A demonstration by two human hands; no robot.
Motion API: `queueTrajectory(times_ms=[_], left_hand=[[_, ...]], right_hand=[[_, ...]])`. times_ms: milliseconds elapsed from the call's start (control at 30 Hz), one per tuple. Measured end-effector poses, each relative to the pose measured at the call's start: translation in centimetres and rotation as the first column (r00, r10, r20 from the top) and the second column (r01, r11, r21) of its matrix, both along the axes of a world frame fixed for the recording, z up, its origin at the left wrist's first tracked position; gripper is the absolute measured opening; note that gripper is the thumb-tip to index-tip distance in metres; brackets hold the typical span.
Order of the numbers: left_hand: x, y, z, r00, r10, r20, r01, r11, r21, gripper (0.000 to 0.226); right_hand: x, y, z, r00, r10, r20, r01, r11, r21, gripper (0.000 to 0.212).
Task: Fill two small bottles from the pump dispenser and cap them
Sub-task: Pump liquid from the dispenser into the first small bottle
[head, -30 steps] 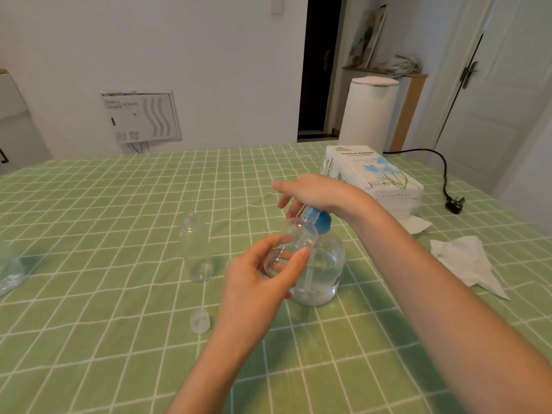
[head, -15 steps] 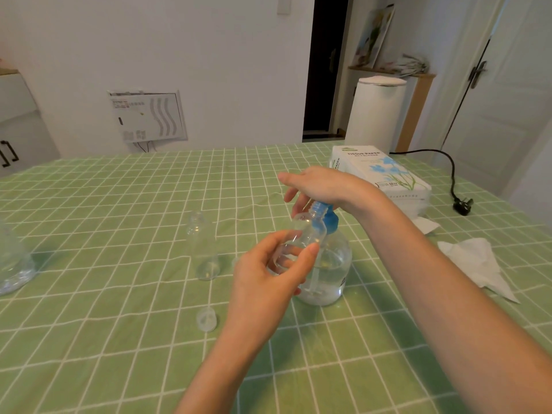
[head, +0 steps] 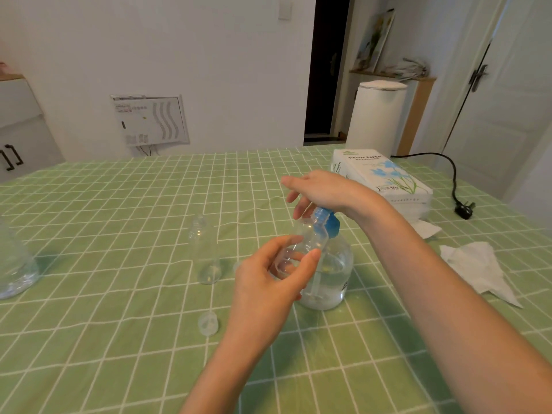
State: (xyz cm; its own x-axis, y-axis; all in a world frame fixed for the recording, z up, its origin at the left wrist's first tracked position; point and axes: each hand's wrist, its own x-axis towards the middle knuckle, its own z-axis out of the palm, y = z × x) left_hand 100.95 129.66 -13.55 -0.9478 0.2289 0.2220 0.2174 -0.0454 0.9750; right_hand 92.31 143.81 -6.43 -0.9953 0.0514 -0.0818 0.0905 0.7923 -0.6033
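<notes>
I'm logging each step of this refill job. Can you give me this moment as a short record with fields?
left hand: holds a small clear bottle, uncapped, its mouth at the blue nozzle
right hand: palm down on the head of the pump dispenser, fingers straight
second bottle: upright on the tablecloth, uncapped, apart from both hands
loose cap: lies on the cloth, nearer the camera than the second bottle
stage: held bottle at the pump; neither bottle capped yet

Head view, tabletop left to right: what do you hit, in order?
In order: clear container at the left edge → standing small bottle → pump dispenser → crumpled tissue. Overlapping items left out.
</notes>
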Motion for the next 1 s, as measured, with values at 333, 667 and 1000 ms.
queueTrajectory(times_ms=[333, 667, 1000], left_hand=[[0.0, 0.1, 0.1, 1.0, -0.006, -0.016, 0.006, 1.0, 0.012, 0.022], [-0.1, -0.1, -0.5, 1.0, -0.005, -0.004, 0.005, 1.0, -0.018, 0.025], [-0.1, 0.1, 0.2, 1.0, 0.002, -0.005, -0.002, 1.0, 0.006, 0.024]], right_hand=[[-0.1, -0.3, 0.4, 0.999, -0.021, 0.044, 0.02, 0.999, 0.026, 0.053], [-0.1, -0.1, -0.8, 0.998, -0.002, 0.065, 0.002, 1.0, 0.007, 0.05], [-0.2, 0.0, 0.8, 1.0, -0.002, -0.003, 0.002, 0.999, 0.034, 0.053]])
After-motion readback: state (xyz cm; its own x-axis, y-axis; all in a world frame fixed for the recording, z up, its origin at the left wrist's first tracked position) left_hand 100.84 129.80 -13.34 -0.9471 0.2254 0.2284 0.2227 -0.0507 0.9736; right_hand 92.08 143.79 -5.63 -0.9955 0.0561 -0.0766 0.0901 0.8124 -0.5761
